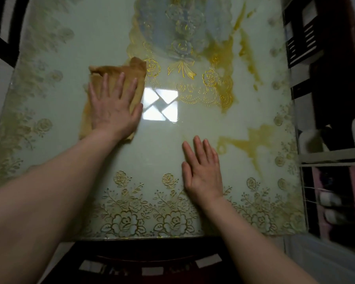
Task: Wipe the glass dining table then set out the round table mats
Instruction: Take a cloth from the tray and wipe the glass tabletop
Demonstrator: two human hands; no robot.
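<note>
While pressed flat under left hand, tan cloth on glass desk, left of centre. Grip splayed wide, palm down. Right hand flat, empty. Soft, light; glass slick, likely slides. Best pinched at far edge.

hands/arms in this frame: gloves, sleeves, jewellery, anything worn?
Nothing worn that shows. The left hand and right hand are both bare: no gloves, no rings, no visible watch or wristband. Both forearms are uncovered right to the frame edge, so no sleeve is in view. Nails look short and unpainted, though blur limits detail.
</note>
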